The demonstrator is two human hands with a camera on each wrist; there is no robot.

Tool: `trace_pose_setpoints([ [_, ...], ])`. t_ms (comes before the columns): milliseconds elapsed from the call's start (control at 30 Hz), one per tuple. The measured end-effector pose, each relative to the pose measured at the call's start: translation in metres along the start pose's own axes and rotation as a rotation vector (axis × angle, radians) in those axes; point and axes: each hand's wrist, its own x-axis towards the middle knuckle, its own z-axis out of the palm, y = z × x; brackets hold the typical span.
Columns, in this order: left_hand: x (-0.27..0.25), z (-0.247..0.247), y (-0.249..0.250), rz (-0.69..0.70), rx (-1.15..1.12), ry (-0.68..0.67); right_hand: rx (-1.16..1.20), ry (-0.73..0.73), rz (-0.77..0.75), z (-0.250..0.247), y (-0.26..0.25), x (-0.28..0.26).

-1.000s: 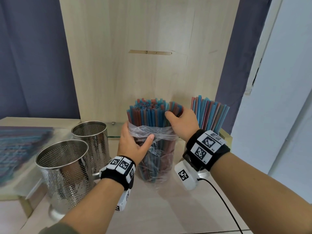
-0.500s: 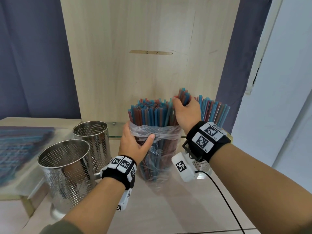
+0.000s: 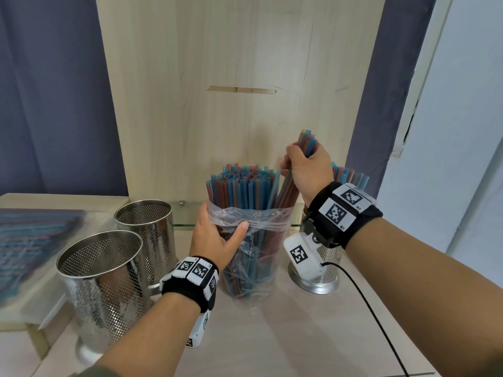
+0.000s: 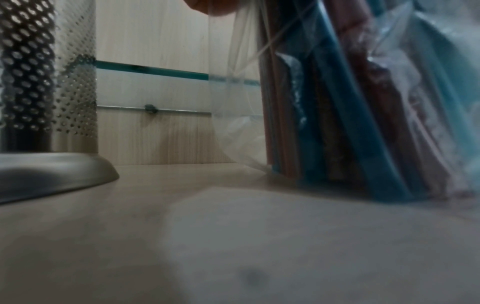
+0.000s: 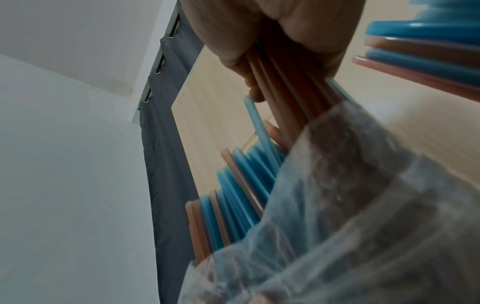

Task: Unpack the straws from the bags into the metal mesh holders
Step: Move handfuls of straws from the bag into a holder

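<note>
A clear plastic bag [image 3: 261,257] full of blue and red straws [image 3: 239,186] stands upright on the table. My left hand [image 3: 217,235] grips the bag's upper left side, thumb across its front. My right hand [image 3: 304,167] grips a bunch of straws [image 3: 306,144] and holds it raised partly out of the bag's right side; in the right wrist view that bunch [image 5: 283,86] runs through my curled fingers [image 5: 246,67] down into the bag [image 5: 363,205]. Behind my right wrist a metal mesh holder [image 3: 324,265] holds more straws [image 3: 348,174].
Two empty metal mesh holders stand at the left, one near [image 3: 100,281] and one farther back [image 3: 148,229]. A flat bag of straws [image 3: 30,240] lies at the far left. A wooden panel [image 3: 217,77] rises behind. A black cable [image 3: 373,308] trails from my right wrist.
My right hand closed on a bunch of straws at the bag's right edge and has lifted it upward, partly out of the bag. My left hand kept holding the bag.
</note>
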Motion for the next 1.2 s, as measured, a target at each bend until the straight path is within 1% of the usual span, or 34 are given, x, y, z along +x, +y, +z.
trace_pose_setpoints([
  [167,0.000,0.000,-0.001,0.011,-0.003,-0.009,-0.013,0.100,-0.052,-0.002,-0.015,0.014],
  [333,0.001,0.001,-0.003,0.003,0.002,-0.015,0.044,0.144,-0.087,-0.012,-0.035,0.030],
  [400,0.001,0.001,-0.004,-0.006,0.001,-0.021,0.074,0.167,-0.104,-0.019,-0.044,0.035],
  [567,0.001,0.001,-0.004,0.002,0.000,-0.019,0.233,0.255,-0.137,-0.046,-0.071,0.049],
  [667,0.002,0.001,-0.004,0.006,0.002,-0.015,0.266,0.304,-0.174,-0.067,-0.086,0.054],
  [800,0.002,0.002,-0.006,0.015,0.017,-0.007,0.203,0.341,-0.252,-0.093,-0.099,0.062],
  [967,0.001,0.002,-0.001,0.034,0.017,-0.001,0.092,0.309,-0.296,-0.113,-0.102,0.065],
  [1100,0.000,0.001,0.001,0.037,0.017,0.016,-0.062,0.255,-0.332,-0.112,-0.089,0.058],
  [1200,-0.001,0.001,0.002,0.051,0.005,0.020,-0.174,0.191,-0.325,-0.106,-0.068,0.052],
])
